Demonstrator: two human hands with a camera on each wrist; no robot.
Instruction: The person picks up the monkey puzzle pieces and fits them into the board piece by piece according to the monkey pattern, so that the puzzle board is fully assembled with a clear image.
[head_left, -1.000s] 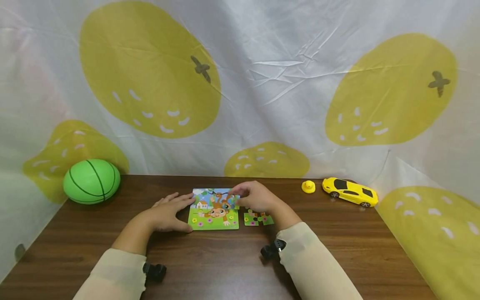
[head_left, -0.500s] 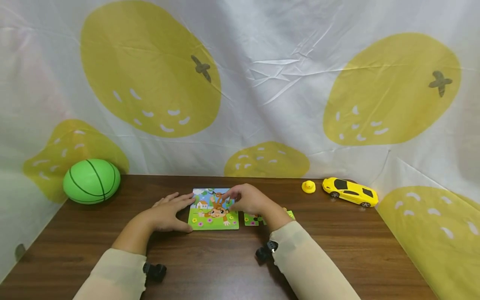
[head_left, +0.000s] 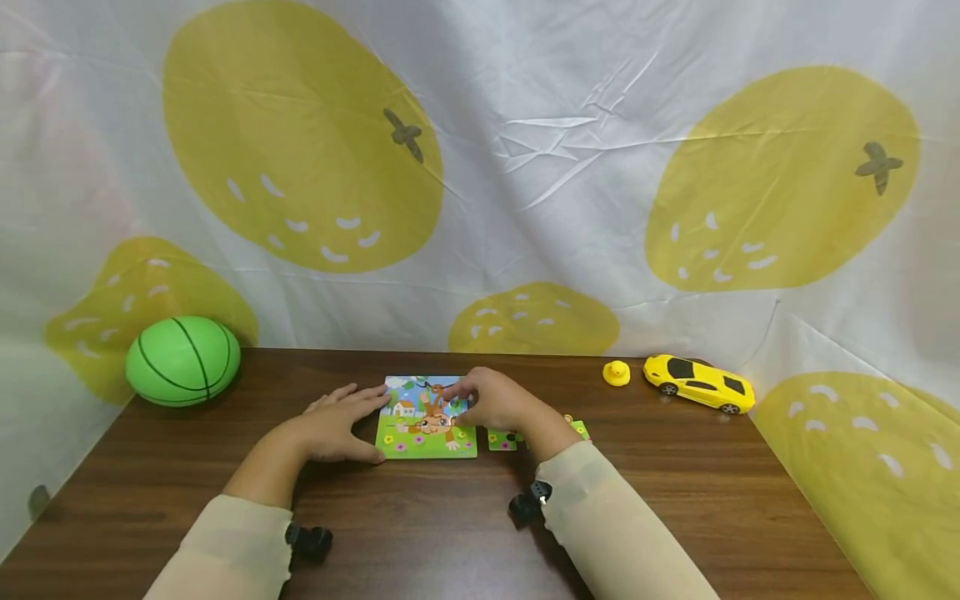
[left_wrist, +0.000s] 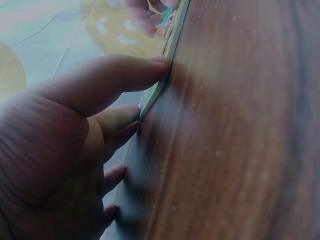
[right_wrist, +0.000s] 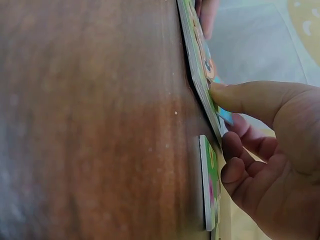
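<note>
A square monkey-picture puzzle board lies flat on the brown table. My left hand rests at its left edge, fingers straight, with the thumb against the board's rim. My right hand is over the board's right part, fingers curled. In the right wrist view its thumb bears on the board, and a blue sliver of a puzzle piece shows pinched under it. Loose green pieces lie just right of the board, one seen edge-on.
A green ball sits at the table's back left. A small yellow duck and a yellow toy car stand at the back right. A white cloth with yellow fruit prints hangs behind and at both sides.
My right hand has moved left, from the board's top right corner onto its right middle, baring a loose piece at its right. The left hand has stayed put.
</note>
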